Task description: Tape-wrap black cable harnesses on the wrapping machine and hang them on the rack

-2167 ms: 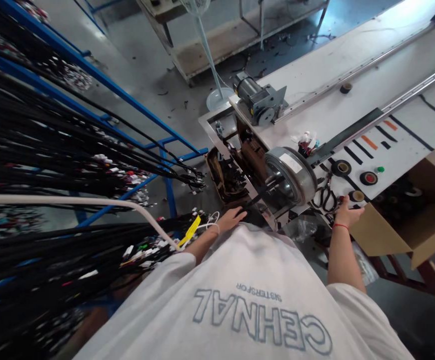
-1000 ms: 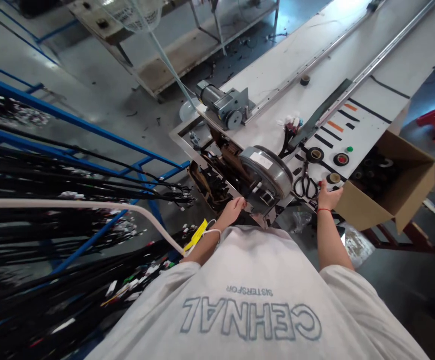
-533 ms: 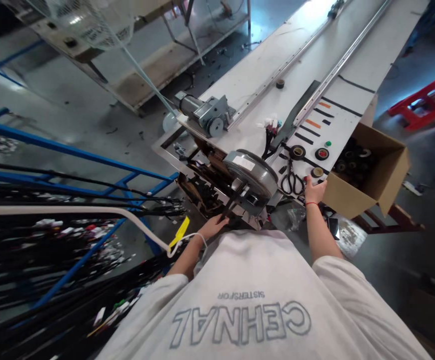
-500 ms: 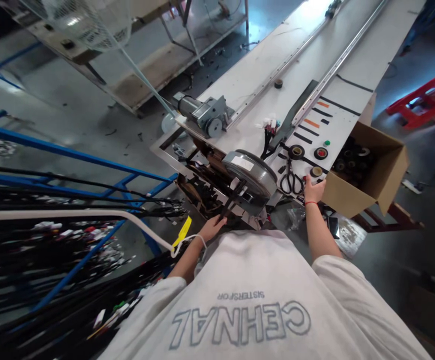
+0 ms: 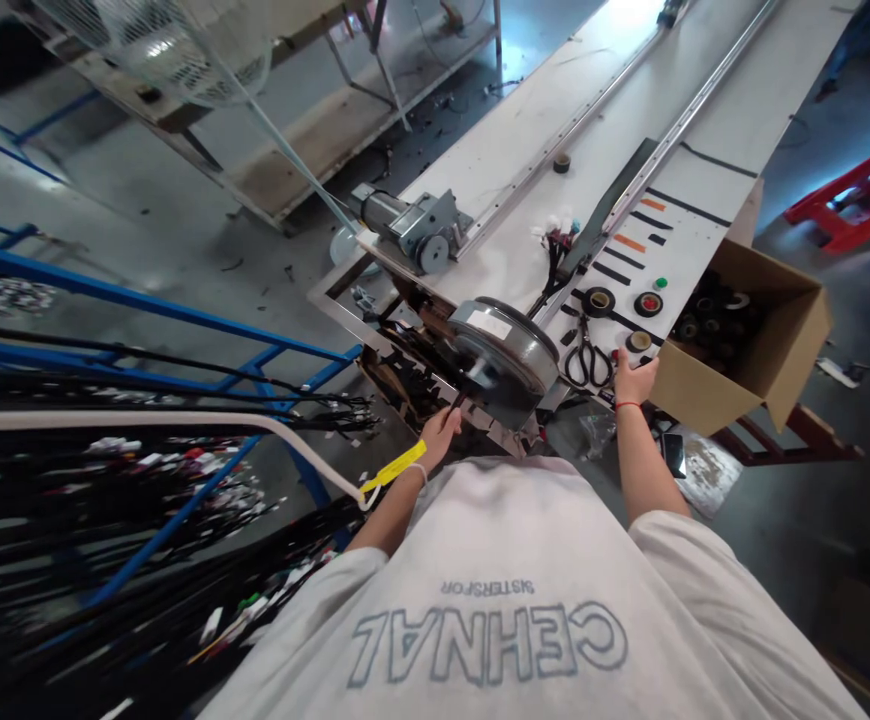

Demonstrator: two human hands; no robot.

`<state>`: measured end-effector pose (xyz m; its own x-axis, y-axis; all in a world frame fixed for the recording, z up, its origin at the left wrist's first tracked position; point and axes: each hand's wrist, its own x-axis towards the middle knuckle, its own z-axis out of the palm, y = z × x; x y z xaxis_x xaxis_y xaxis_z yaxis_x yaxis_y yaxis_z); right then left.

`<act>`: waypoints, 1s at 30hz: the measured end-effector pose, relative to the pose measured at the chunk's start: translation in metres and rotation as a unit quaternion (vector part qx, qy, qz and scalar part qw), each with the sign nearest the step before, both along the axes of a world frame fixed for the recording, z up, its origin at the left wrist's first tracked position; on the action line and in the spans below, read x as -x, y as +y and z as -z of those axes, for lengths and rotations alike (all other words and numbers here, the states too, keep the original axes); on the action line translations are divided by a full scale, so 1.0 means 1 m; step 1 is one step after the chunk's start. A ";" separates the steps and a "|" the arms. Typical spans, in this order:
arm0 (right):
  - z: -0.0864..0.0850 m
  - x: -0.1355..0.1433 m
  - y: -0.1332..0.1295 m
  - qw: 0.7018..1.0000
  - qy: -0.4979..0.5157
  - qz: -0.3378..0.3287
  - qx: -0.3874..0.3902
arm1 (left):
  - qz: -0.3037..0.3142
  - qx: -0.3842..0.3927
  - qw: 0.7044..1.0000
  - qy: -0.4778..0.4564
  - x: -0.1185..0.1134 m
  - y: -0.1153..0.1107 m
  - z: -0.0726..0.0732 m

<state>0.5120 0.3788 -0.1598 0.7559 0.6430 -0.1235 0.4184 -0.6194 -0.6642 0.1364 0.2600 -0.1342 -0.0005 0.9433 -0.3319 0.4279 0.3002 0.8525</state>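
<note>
The left hand (image 5: pixel 442 435) pinches a thin dark strand (image 5: pixel 463 399) close beside the round grey metal drum (image 5: pixel 517 345). The right hand (image 5: pixel 636 380), its hold unclear, is at the white tabletop (image 5: pixel 742 110) near black scissors (image 5: pixel 585 345); beyond the drum sits a grey cylindrical motor (image 5: pixel 386 212).

Wht fan (image 5: pixel 195 60) nr bench (image 5: pixel 319 165), red plastic frame (image 5: pixel 859 190) far rt
</note>
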 end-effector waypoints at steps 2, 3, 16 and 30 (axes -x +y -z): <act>0.001 0.000 0.000 1.000 -0.002 -0.001 -0.005 | -0.001 -0.013 1.000 -0.007 -0.006 0.006 0.001; 0.001 -0.001 0.000 1.000 -0.004 -0.002 -0.007 | -0.002 -0.018 1.000 -0.012 -0.008 0.008 0.001; 0.003 -0.001 0.000 1.000 -0.008 -0.001 0.002 | 0.181 0.109 0.977 -0.018 0.013 0.010 0.020; 0.000 0.003 -0.004 1.000 -0.006 -0.005 0.008 | 0.000 0.102 0.993 0.053 0.042 -0.052 0.004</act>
<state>0.5089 0.3745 -0.1600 0.7515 0.6480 -0.1238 0.4323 -0.6255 -0.6495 0.0948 0.2080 -0.1384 -0.0462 0.8567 -0.5137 0.5124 0.4617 0.7240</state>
